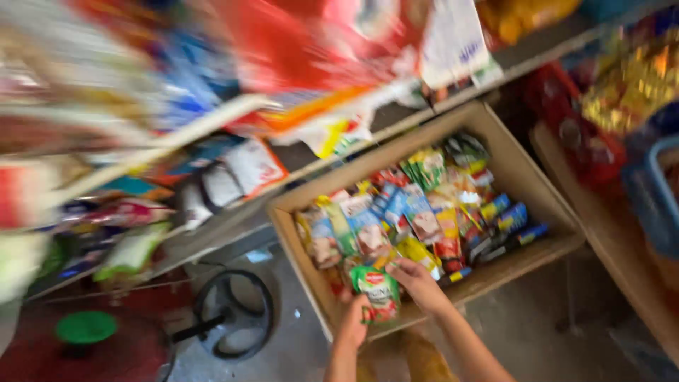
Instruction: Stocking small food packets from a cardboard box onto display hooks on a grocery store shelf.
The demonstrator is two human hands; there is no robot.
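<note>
Right now a green packet (377, 293) stands up tall at the near edge of the cardboard box (527, 185), gripped by the left hand (353, 320) from below while the right hand (419, 279) pinches its top right corner, other packets (417, 212) behind.

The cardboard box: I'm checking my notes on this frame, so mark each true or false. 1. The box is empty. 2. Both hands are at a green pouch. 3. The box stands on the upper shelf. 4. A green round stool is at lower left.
1. False: the cardboard box is full of colourful packets.
2. True: left hand and right hand hold the green pouch.
3. False: it sits low, by the floor.
4. True: green round stool.
</note>
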